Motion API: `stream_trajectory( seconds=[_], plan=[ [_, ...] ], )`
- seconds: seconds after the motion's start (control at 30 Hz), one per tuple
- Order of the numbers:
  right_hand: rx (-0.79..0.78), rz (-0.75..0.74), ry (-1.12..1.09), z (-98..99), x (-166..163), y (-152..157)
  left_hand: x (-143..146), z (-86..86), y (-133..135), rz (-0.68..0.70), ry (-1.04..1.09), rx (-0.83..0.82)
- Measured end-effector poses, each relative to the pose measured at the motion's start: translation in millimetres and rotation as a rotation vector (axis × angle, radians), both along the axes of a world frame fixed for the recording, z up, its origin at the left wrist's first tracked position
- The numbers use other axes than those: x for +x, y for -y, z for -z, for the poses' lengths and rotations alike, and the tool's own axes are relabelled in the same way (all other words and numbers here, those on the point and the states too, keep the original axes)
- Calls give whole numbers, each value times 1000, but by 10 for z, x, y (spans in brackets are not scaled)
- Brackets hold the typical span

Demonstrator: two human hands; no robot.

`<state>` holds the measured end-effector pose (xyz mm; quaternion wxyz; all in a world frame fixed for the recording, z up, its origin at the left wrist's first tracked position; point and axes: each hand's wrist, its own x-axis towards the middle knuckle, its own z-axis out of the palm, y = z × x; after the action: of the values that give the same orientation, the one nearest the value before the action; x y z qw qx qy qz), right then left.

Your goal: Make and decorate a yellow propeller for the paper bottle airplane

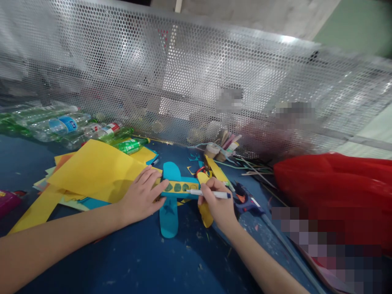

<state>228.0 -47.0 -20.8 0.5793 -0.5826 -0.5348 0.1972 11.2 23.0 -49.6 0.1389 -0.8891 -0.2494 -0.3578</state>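
Observation:
A model airplane (169,224) of blue and yellow paper lies on the blue table. Along its body runs a yellow strip (178,187) with several rounded window shapes, most coloured dark green. My left hand (143,195) grips the plane's left end, thumb and fingers on either side; that end is mostly hidden. Between thumb and fingers of my right hand (221,206) is a white marker (219,194) with a dark blue end. Its tip meets the strip near the rightmost window outlines. Yellow tail pieces (206,216) show beside my right hand.
Yellow paper sheets (94,167) are piled at left, with plastic bottles (69,123) behind. A blue glue gun (249,202) lies right of my right hand, red-handled scissors (200,171) beyond the plane. A perforated metal panel (183,73) stands behind; red material (330,183) is at right.

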Motion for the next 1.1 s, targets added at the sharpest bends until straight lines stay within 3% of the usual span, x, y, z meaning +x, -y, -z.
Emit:
stream_trajectory(
  seconds=[1.1],
  plan=[
    [29,16,-45,15,16,-14,-1,5,-8,14,9,45]
  ],
)
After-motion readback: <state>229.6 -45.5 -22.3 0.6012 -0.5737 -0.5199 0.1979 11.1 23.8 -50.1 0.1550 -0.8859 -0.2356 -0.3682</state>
